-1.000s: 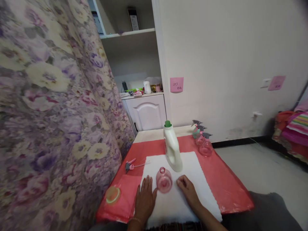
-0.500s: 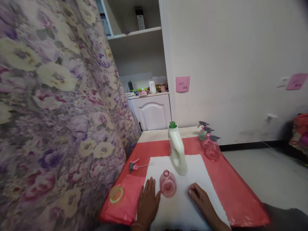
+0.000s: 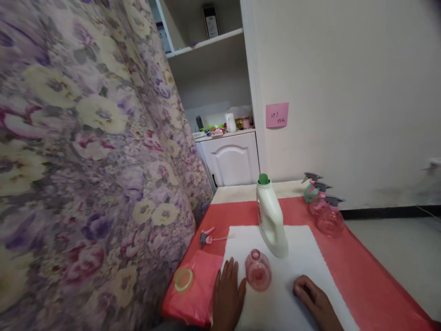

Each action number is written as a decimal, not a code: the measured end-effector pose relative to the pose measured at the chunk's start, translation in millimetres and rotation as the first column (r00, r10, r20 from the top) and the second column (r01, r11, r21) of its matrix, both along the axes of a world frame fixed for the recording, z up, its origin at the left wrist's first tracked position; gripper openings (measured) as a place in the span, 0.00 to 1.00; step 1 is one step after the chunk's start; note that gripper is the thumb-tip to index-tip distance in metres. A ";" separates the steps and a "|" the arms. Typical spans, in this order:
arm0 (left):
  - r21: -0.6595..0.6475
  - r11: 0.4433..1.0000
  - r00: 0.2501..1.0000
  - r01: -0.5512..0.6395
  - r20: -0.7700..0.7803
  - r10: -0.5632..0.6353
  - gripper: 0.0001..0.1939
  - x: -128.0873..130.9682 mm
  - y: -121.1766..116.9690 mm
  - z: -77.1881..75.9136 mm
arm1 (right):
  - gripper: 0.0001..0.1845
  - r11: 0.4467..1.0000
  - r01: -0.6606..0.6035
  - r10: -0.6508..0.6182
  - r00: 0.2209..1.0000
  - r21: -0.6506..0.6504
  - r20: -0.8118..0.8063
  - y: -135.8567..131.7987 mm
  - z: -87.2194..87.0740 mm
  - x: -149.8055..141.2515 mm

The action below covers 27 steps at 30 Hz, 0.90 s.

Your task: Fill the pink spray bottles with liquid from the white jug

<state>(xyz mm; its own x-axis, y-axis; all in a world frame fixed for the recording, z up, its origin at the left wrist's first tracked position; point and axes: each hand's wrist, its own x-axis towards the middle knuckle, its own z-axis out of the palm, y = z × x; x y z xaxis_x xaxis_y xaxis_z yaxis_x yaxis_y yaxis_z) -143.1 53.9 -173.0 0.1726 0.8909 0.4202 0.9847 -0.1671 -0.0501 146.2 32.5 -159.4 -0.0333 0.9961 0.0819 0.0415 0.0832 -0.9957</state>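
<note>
The left hand (image 3: 228,294) lies flat and spread on the white cloth (image 3: 289,303), perhaps to steady it, while the right hand (image 3: 317,301) rests loosely curled, apparently holding nothing. Between them stands the open pink bottle (image 3: 258,271), likely centred for easy reach, with the large jug (image 3: 272,220) upright just behind and the spray head (image 3: 206,239) lying beyond the left hand.

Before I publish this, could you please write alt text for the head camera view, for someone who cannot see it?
A flat left hand and a curled right hand flank an uncapped pink transparent bottle on a white cloth. Behind it stands a green-topped pale jug; a loose trigger sprayer lies left, and three spray bottles stand right.
</note>
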 end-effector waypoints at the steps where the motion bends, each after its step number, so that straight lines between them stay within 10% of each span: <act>1: -0.007 1.000 1.000 0.002 0.010 -0.002 0.25 -0.1 -0.3 0.2 | 0.18 1.000 -0.007 0.007 1.000 0.003 0.002 -0.2 -0.4 0.5; 27: 0.054 0.998 0.998 0.038 0.043 -0.041 0.23 1.2 -1.4 1.0 | 0.18 0.997 -0.071 0.073 0.995 -0.026 0.072 -2.3 0.3 3.4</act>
